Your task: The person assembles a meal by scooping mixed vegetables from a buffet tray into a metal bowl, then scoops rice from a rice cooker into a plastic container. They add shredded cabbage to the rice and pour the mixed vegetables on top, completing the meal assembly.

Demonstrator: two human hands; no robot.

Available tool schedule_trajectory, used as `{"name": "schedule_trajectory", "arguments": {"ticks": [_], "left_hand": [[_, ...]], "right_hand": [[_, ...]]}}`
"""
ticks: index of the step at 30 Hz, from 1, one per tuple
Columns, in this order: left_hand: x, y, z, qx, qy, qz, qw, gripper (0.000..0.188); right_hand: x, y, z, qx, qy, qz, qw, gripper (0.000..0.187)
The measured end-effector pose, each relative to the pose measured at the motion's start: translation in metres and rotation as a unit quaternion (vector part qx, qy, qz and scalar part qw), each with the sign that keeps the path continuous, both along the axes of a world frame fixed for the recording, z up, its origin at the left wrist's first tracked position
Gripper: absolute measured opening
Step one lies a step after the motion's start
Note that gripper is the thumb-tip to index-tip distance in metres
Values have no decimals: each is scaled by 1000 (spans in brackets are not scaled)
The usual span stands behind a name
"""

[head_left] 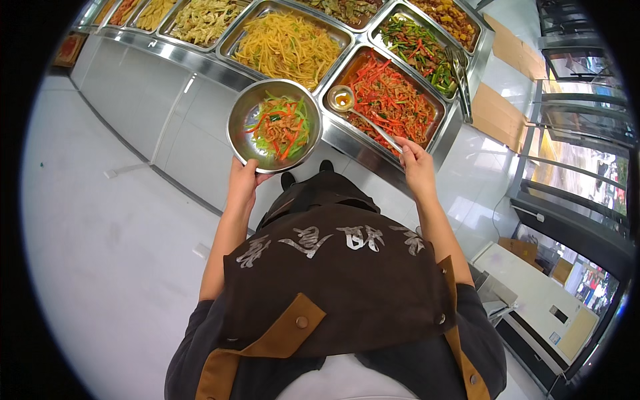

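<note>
My left hand (245,179) grips the near rim of a round steel bowl (238,127), thumb over the edge. Inside the bowl lies a small heap of shredded meat with red and green pepper strips (280,127). A metal ladle (369,123) is in my right hand (415,164), its handle pinched between thumb and fingers. The ladle's head rests over the left corner of a steel tray (437,127) and has some orange-brown liquid in it. That tray is filled with shredded meat and red pepper strips (392,93).
Beyond the bowl stands a tray of yellow shredded potato (287,47). Green vegetables with red pepper (417,50) fill another tray, with tongs (460,80) at its right edge. More food trays line the steel counter (193,63). A white machine (540,300) stands at the right.
</note>
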State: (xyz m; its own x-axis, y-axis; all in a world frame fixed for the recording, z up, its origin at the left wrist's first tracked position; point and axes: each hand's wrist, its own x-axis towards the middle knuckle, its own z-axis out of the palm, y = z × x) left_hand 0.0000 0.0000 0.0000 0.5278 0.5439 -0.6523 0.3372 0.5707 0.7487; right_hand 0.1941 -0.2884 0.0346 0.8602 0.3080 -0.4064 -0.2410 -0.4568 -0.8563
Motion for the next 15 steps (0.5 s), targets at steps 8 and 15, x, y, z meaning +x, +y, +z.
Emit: {"name": "schedule_trajectory", "arguments": {"ticks": [8,15], "left_hand": [[19,-1,12,30,-23,-51,998,48],[22,-1,42,12,-65,-83,994,47]], "right_hand": [[-33,-2,67,14,-108,3,994,29],[-53,-5,91,123,20,-77,989,30]]}}
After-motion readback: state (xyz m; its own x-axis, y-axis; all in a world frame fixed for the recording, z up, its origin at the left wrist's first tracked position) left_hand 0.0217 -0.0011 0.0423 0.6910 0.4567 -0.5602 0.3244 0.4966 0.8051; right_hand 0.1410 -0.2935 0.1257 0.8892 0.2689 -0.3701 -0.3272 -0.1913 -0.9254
